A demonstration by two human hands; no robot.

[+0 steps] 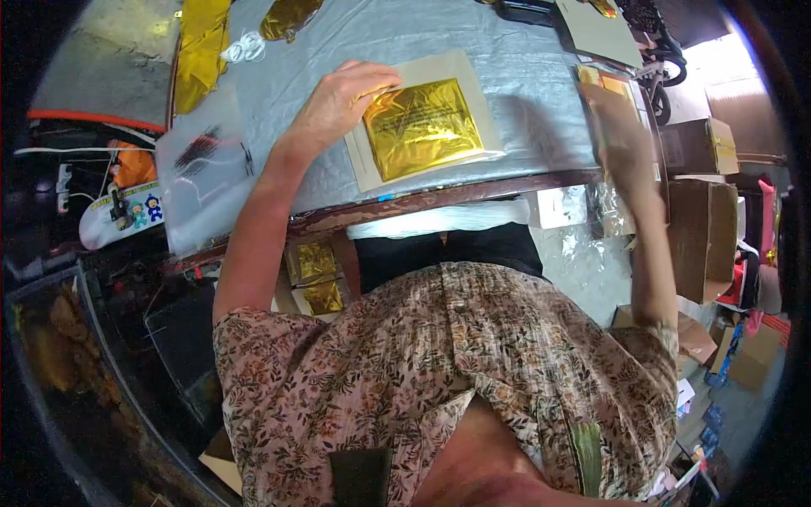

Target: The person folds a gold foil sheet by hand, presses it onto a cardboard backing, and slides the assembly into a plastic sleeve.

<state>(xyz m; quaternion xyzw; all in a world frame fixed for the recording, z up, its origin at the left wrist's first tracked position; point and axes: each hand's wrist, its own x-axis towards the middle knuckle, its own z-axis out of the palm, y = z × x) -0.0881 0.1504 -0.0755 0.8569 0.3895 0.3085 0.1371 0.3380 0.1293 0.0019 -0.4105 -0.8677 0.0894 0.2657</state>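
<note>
A flat gold foil packet (422, 128) with faint dark print lies on a beige cardboard sheet (367, 166) near the table's front edge. My left hand (353, 91) is closed at the upper left corner of the packet, fingers curled over its edge. Out to the right, my right hand (623, 139) is smeared by motion, so its fingers cannot be made out. It is over the table's right side, near a clear plastic packet (610, 82) with orange and gold colours in it.
Gold foil (201, 55), a bundle of white cord (245, 48) and a clear plastic sheet (203, 182) lie at the table's left. Beige card (598, 35) sits at the back right. Cardboard boxes (701, 237) stand right of the table; gold packets (317, 262) rest below its edge.
</note>
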